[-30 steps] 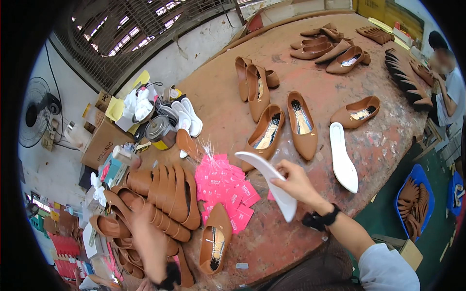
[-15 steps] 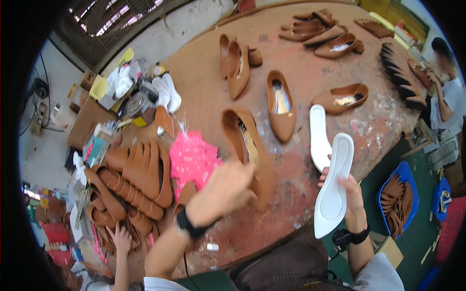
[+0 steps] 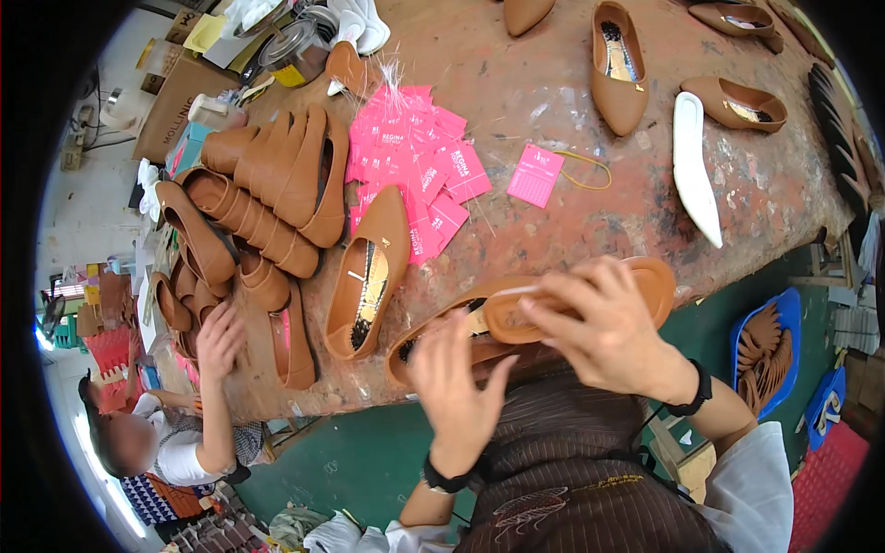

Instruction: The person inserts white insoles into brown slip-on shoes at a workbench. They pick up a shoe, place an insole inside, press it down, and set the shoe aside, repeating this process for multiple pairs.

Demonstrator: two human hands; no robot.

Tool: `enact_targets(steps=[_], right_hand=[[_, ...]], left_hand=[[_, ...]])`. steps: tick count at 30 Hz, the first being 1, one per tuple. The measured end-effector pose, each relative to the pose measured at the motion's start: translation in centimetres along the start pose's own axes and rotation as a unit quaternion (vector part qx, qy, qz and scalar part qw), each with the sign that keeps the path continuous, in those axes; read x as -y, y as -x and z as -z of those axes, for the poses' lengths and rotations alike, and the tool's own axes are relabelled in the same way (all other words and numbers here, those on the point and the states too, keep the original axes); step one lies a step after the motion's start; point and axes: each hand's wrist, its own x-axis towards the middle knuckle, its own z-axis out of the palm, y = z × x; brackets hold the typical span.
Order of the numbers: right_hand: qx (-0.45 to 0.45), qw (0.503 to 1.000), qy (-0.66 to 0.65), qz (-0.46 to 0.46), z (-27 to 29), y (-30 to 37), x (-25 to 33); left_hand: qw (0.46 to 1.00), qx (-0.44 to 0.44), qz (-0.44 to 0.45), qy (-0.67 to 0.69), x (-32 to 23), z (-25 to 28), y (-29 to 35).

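My right hand (image 3: 613,327) is closed around a tan sole-shaped piece (image 3: 509,318) with a raised rim, its fingers bent over the middle. Under that piece, at the table's near edge, lies a tan pointed flat shoe (image 3: 406,348), partly covered. Beside this shoe my left hand (image 3: 454,392) is open, thumb and fingers apart and holding nothing; I cannot tell if it touches the shoe. Another tan flat (image 3: 373,276), with a gold-coloured lining, rests to the left. A white sole (image 3: 693,170) lies at the right on the table.
Pink tags (image 3: 396,152) are heaped left of centre; a single pink tag (image 3: 536,176) has an elastic loop. Nested tan shoes (image 3: 253,207) fill the left side, where a co-worker's hand (image 3: 221,339) reaches in. A blue basket (image 3: 791,323) of tan pieces stands beyond the right edge.
The view has shifted. My left hand has come back from mid-table to the near edge, by the shoe. My right hand, which held a white sole, now grips a tan sole-shaped piece over the shoe.
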Motion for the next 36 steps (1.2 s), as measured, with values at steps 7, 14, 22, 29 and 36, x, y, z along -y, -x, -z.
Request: enact_targets(steps=[7,14,22,29,36], right_hand=[[0.012,0.991,-0.116,0.058,-11.2,-3.1,3.1],[0.051,0.982,-0.179,0.013,-14.0,-4.7,4.7],[0.108,0.985,-0.131,0.030,-13.6,-5.1,5.0],[0.197,0.953,-0.173,0.150,-14.6,-5.2,4.1],[0.195,0.978,-0.018,0.078,-13.5,-4.0,5.7]], left_hand=[[0.984,-0.087,-0.034,0.151,10.9,-0.4,4.2],[0.946,-0.121,-0.055,0.294,11.8,-3.3,3.6],[0.918,-0.107,-0.054,0.378,12.3,-3.2,3.8],[0.941,-0.067,-0.070,0.324,12.6,-1.1,2.0],[0.916,-0.059,0.058,0.391,12.5,-1.7,3.0]])
